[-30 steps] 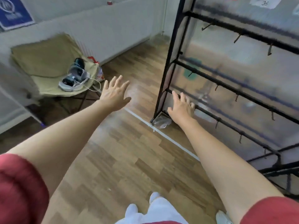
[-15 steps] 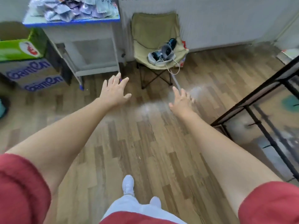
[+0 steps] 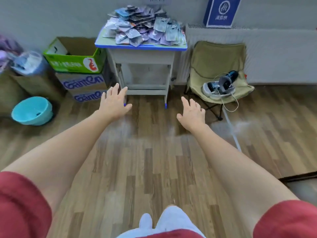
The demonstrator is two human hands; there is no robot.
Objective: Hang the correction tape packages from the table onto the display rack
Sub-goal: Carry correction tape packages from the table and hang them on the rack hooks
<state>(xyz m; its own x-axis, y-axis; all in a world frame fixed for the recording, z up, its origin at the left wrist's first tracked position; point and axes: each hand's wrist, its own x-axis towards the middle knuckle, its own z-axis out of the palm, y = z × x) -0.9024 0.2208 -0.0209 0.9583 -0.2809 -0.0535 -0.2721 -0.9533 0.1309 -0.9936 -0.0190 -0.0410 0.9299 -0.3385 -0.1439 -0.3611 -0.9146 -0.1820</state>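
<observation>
From the head camera, both your arms reach forward over the wooden floor [image 3: 154, 169], red sleeves at the bottom corners. Your left hand [image 3: 114, 104] is held palm down with the fingers straight and slightly spread, holding nothing. Your right hand [image 3: 191, 114] is much the same, fingers extended and a little fanned, also with nothing in it. Both hands hang in the air short of the table [image 3: 140, 47], touching nothing.

The correction tape packages [image 3: 144, 30] lie in a loose, overlapping heap that covers most of the table's blue-edged top, against the far wall. The individual packs are blurred, so you cannot count them or read them.

Left of the table an open green carton [image 3: 73, 63] sits on top of two stacked cardboard boxes [image 3: 84, 85] with blue lettering. Further left, a teal basin [image 3: 32, 111] rests on the floor.

Right of the table stands a khaki folding chair [image 3: 217, 60] with a headset and cable [image 3: 219, 86] on its seat. Behind it a white radiator [image 3: 277, 55] runs along the wall, with a blue sign [image 3: 221, 12] propped on top.

At the lower right edge a dark bar [image 3: 298, 178] crosses the floor; it may be the foot of the display rack, though too little shows to be sure.
</observation>
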